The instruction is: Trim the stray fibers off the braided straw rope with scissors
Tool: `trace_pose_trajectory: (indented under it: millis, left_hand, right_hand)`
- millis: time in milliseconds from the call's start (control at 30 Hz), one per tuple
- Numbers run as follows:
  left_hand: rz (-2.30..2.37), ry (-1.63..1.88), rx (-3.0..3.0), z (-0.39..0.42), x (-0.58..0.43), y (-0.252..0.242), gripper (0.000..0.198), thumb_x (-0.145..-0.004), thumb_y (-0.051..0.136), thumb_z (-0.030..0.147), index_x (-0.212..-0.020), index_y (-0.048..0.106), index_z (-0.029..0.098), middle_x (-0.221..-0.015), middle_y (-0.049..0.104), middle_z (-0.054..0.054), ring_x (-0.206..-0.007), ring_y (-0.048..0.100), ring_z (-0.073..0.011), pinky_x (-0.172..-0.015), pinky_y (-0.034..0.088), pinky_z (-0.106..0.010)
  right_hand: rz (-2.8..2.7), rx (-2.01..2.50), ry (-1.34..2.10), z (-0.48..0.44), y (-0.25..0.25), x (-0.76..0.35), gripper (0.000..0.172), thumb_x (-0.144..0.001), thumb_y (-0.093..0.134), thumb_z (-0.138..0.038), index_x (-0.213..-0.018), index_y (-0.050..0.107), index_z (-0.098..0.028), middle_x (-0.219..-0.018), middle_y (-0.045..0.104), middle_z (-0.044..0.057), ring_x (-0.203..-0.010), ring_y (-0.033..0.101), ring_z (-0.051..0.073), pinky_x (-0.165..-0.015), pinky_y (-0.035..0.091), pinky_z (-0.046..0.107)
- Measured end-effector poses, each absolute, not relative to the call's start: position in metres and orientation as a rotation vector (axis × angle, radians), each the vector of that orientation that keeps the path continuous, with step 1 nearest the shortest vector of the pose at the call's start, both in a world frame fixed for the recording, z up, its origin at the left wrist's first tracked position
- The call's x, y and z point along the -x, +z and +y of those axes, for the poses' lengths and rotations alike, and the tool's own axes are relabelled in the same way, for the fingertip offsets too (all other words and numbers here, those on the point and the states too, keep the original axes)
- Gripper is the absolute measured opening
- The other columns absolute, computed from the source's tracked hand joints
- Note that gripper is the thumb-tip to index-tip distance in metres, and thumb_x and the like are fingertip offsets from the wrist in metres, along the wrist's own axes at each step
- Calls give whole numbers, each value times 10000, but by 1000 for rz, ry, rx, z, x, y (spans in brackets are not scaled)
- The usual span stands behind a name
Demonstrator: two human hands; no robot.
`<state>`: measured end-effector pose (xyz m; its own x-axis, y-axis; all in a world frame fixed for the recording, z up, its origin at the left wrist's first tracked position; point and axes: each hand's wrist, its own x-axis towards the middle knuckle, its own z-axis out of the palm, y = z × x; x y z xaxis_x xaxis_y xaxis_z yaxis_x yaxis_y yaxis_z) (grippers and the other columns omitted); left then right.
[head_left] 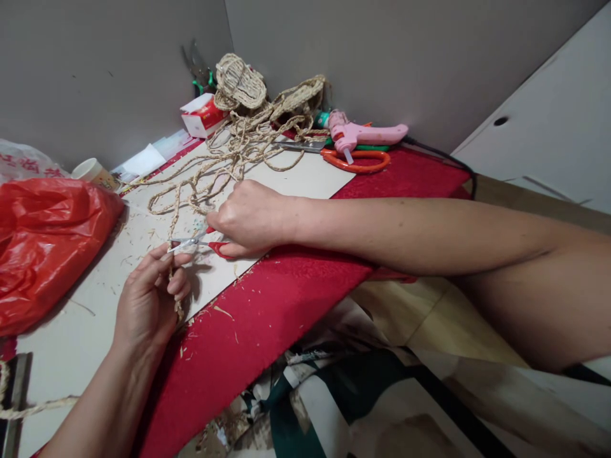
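My left hand (153, 286) pinches a braided straw cord (172, 216) between thumb and fingers, and a short length hangs down past the palm. My right hand (251, 213) is closed round the red handles of small scissors (193, 242). Their blades point left and lie at the cord, just above my left fingertips; whether they have cut into it I cannot tell. From there the cord runs up to a loose tangle of the same braid (233, 152) on the pale board. A wound bundle of braid (240, 81) rests behind the tangle.
At the back lie a pink glue gun (367, 134), large orange-handled scissors (358, 166) and a red-and-white box (204, 116). To the left are a red plastic bag (52, 248) and a paper cup (94, 173). Straw scraps litter the pale board (90, 286) and red cloth (267, 305).
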<state>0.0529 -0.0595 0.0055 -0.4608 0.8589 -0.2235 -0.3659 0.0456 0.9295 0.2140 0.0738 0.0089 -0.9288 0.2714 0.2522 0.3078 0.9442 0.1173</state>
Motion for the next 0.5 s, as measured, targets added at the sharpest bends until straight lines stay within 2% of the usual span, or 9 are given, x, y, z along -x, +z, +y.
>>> trace_pose_trajectory:
  millis: [233, 500]
  left_hand:
    - [1454, 1629, -663, -60, -62, 5, 265, -640, 749, 91, -862, 614, 143, -725, 735, -94, -397, 417, -47, -398, 341, -155]
    - [1557, 1605, -739, -64, -63, 0, 248, -688, 770, 164, -859, 590, 175, -783, 749, -73, -417, 436, -63, -384, 320, -171]
  right_hand:
    - [-2849, 438, -191, 75, 9, -214, 380, -865, 483, -417, -960, 678, -106, -801, 707, 159, -755, 621, 260, -692, 378, 368]
    - [-2897, 455, -153, 66, 10, -211, 396, -870, 485, -415, -943, 708, -96, -802, 718, 171, -800, 630, 265, -677, 364, 350]
